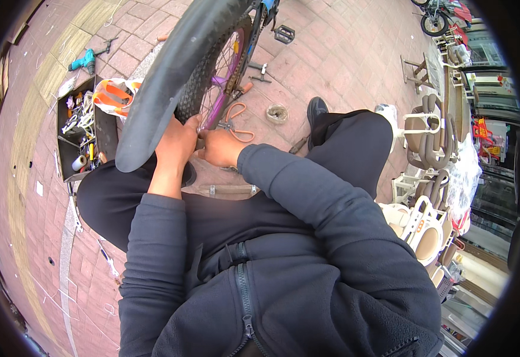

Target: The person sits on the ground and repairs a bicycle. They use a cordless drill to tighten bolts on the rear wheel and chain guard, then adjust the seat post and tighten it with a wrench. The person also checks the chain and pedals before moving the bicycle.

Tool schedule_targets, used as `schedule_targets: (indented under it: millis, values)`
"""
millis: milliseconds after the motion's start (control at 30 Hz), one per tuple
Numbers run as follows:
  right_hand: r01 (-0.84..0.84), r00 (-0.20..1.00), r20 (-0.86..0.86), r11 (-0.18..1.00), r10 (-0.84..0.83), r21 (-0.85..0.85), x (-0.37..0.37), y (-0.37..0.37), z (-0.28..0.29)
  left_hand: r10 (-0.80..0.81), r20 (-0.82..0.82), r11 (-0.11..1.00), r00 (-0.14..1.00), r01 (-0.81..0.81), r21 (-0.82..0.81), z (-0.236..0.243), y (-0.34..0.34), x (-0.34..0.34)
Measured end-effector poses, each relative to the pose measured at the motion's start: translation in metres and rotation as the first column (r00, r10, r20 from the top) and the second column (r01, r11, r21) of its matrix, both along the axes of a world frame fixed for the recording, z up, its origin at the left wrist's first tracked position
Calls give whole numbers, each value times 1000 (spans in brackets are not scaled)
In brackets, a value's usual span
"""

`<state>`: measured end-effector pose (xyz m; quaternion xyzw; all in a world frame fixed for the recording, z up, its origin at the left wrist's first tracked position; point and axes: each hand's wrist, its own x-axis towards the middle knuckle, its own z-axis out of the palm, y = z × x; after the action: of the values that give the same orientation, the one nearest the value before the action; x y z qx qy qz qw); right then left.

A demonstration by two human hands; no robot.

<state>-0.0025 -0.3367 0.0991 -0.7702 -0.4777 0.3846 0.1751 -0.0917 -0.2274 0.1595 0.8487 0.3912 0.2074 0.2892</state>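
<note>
A bicycle wheel with a purple rim and a knobby black tyre stands in front of me. A long black mudguard partly covers it. My left hand is closed at the lower end of the tyre, its thumb against the rim side. Right beside it, my right hand is curled into a closed grip near the bottom of the rim. Whatever sits between its fingers is hidden. A cutting tool with orange looped handles lies on the paving just past my right hand.
An open toolbox full of tools stands at left, with an orange-and-white bag and a teal power drill nearby. A tape roll and a T-shaped tool lie ahead. Child seats line the right.
</note>
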Motion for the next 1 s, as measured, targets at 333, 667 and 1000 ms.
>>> schedule_targets:
  millis: [333,667,1000]
  values:
    - [118,993,2,993,-118,-3,29,-19,-11,55,-44,997,998,-53,49,4,-8,5]
    - [-82,996,7,978,85,-192,23,-20,-22,42,-29,998,999,-41,49,8,-10,5]
    - [-117,993,8,972,121,-203,25,-24,-33,39,-96,999,995,-40,-8,11,-12,4]
